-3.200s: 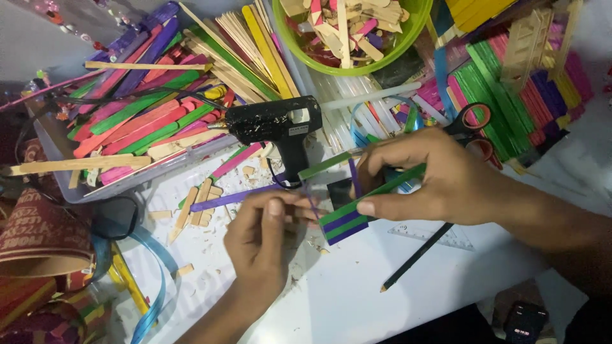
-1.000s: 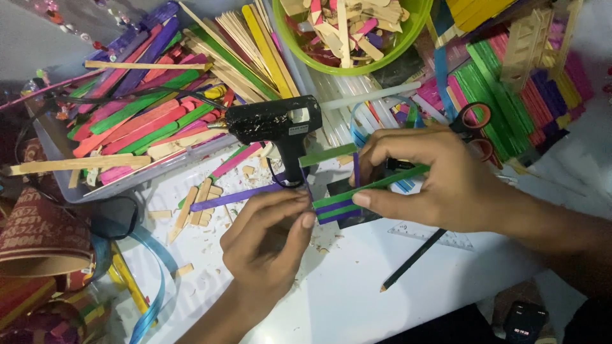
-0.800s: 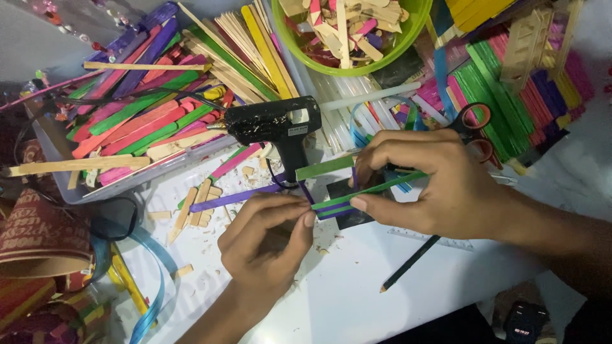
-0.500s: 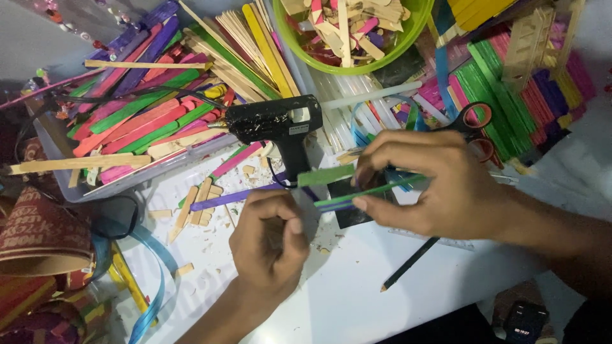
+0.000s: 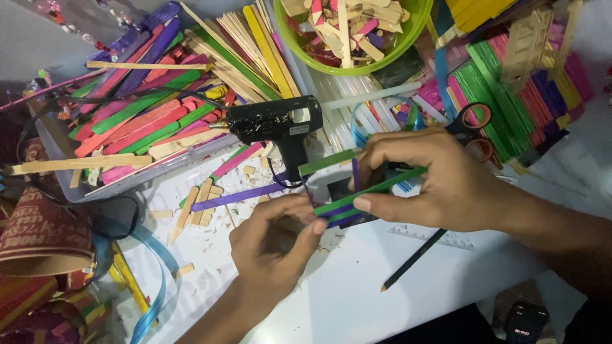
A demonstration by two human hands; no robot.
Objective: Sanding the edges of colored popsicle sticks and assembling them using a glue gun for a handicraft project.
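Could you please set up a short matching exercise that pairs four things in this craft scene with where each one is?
Things:
1. glue gun
2. pencil
3. green bowl
4. stick frame

Places:
A. at the top, filled with stick offcuts
B. held between the left hand and the right hand
C. standing on the white table, just above the hands
D. lying on the table below the right hand

Pairs: 1-C, 2-D, 3-A, 4-B
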